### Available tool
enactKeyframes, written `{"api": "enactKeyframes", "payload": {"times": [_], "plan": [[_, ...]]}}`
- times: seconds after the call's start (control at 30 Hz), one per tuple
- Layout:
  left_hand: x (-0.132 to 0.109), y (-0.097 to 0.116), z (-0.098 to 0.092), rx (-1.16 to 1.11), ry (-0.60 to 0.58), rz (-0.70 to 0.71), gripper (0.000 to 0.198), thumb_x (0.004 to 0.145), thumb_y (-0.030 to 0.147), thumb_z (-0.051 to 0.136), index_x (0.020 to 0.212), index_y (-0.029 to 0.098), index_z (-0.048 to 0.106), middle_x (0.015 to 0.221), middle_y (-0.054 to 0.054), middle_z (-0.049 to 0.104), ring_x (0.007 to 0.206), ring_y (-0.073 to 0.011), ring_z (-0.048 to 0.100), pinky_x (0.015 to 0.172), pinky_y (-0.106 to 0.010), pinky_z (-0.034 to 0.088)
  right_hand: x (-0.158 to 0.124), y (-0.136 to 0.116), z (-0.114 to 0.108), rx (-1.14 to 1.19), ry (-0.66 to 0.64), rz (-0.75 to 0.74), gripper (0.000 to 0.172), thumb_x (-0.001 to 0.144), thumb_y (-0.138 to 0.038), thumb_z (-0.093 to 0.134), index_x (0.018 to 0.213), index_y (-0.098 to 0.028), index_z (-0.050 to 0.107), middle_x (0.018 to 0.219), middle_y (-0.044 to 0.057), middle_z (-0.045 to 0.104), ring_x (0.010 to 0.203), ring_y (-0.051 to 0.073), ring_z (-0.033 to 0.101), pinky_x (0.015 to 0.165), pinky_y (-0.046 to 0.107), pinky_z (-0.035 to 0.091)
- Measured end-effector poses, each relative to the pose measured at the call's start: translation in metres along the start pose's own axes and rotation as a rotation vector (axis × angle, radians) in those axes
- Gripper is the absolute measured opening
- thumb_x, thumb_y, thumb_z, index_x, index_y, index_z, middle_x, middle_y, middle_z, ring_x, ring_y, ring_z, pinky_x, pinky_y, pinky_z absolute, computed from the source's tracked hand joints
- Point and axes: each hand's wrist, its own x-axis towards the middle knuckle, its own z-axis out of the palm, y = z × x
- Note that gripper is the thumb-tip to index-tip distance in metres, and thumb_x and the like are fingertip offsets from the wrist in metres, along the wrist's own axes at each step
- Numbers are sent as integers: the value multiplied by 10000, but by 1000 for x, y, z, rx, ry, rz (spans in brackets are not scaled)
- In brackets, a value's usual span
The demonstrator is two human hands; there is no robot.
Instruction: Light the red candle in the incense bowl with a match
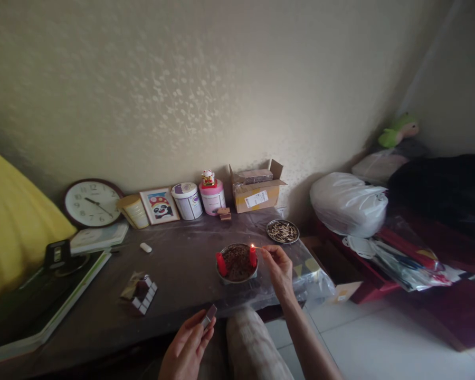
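Between the fingertips of my right hand (pixel 277 266) is a thin match (pixel 258 248), its tip at a small flame on top of the right red candle (pixel 253 258). A second red candle (pixel 221 264) leans slightly at the left side of the same round bowl (pixel 237 281), which is filled with dark, grainy material. I see no flame on that left one. Low in front of the table, my left hand (pixel 190 340) is closed around a small matchbox (pixel 209 315) with a dark striking side. Behind the right hand sits a round dish of loose matches (pixel 283 231).
Several matchboxes (pixel 142 298) lie stacked at the table's left. Along the wall stand a clock (pixel 93 203), a framed panda picture (pixel 160 206), two tubs (pixel 187 200) and an open cardboard box (pixel 257 196). Clear plastic film (pixel 312 277) covers the table's right edge; bags (pixel 348 203) lie beyond.
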Motion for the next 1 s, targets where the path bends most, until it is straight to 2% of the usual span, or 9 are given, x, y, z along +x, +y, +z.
{"api": "enactKeyframes", "payload": {"times": [0.6,0.87,1.0], "plan": [[1,-2,0,-27,8,-30,368,544,373,885,839,174,789,887,-78,809,858,-180,727,796,-214,564,0,6,-3,6,-8,14,257,690,-420,741,740,-181,661,711,18,688,648,153,616,628,261,489],[0,-1,2,-19,35,-29,395,520,386,892,828,160,790,892,-92,806,862,-200,721,798,-233,562,-2,1,-3,28,-4,16,268,688,-426,748,731,-177,660,681,8,663,620,139,578,594,252,467],[-3,0,1,-15,16,-28,387,556,381,877,856,154,788,922,-103,802,891,-207,717,817,-246,555,-1,-13,-5,53,-21,15,262,689,-418,755,705,-179,651,640,-9,620,601,126,533,580,243,435]]}}
